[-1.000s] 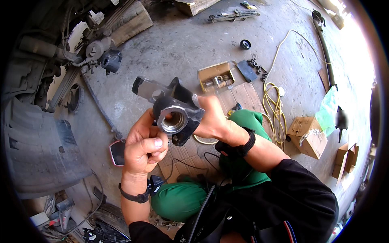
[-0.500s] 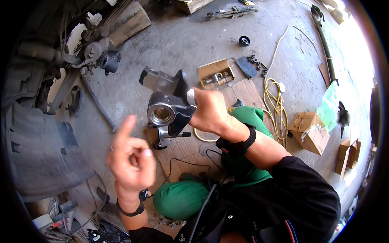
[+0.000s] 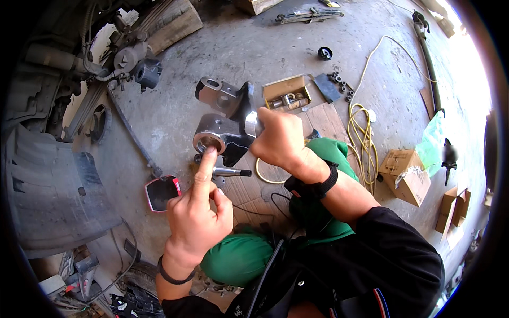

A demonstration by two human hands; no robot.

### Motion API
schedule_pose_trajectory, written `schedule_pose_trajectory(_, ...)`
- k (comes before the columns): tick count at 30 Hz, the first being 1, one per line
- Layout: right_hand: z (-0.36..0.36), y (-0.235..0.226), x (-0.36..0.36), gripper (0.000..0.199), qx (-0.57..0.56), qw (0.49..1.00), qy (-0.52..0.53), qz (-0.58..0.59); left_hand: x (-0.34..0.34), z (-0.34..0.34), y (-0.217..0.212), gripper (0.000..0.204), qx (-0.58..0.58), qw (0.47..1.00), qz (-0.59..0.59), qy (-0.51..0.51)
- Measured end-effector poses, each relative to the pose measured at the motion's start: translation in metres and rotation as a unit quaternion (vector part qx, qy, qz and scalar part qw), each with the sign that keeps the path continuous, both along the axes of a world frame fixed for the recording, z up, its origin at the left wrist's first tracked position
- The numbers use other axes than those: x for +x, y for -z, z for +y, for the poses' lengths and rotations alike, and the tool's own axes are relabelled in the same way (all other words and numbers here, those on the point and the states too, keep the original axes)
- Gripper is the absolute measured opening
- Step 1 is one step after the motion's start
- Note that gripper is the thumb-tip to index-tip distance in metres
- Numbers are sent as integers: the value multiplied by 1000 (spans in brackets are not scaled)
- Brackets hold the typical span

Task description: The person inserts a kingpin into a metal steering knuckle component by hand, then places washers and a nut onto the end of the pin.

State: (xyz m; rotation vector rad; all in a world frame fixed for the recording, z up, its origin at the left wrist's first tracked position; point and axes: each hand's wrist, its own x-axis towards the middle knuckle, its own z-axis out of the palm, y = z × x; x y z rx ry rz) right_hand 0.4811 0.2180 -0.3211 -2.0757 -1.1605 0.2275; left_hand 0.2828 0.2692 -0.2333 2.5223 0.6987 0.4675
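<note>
My right hand [image 3: 281, 140] is closed around the right end of a black steering knuckle [image 3: 241, 124], holding it up above the floor. The knuckle has two bored lugs on its left; the nearer lug's round bore has a bright machined rim. My left hand [image 3: 199, 222] has its index finger stretched out, the tip at the mouth of that bore. Its other fingers are curled, with nothing in them. Below the knuckle shows a metal shaft [image 3: 233, 172] with a dark end, partly hidden behind the knuckle and my left hand.
Cardboard [image 3: 254, 199] lies under the work. Beyond are an open box of metal parts [image 3: 289, 98], a dark blue packet [image 3: 326, 87] and a coiled yellow hose [image 3: 363, 132]. A red-edged dark tray [image 3: 161, 193] lies left, near vehicle parts [image 3: 58, 185]. Cartons [image 3: 405, 172] stand right.
My left hand has moved right and up, bringing its index finger to the knuckle's bore. The knuckle has tilted in my right hand, and the red-edged tray has come into sight.
</note>
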Motion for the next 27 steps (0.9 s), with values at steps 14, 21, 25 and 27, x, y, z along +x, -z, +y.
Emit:
schedule_pose_trajectory(14, 3, 7, 6, 15, -1, 999, 30, -26, 10, 8, -21, 73, -525, 842, -119, -14)
schedule_pose_trajectory(21, 11, 8, 1, 26, 20, 985, 29, 169, -24, 45, -19, 87, -702, 649, -287, 55)
schedule_pose_trajectory(25, 6, -23, 2, 16, 28, 935, 21, 353, -55, 83, -14, 78, -569, 751, -327, -74)
schedule_pose_trajectory(27, 2, -9, 13, 8, 17, 908, -15, 419, -67, 93, 9, 72, -495, 825, -204, -182)
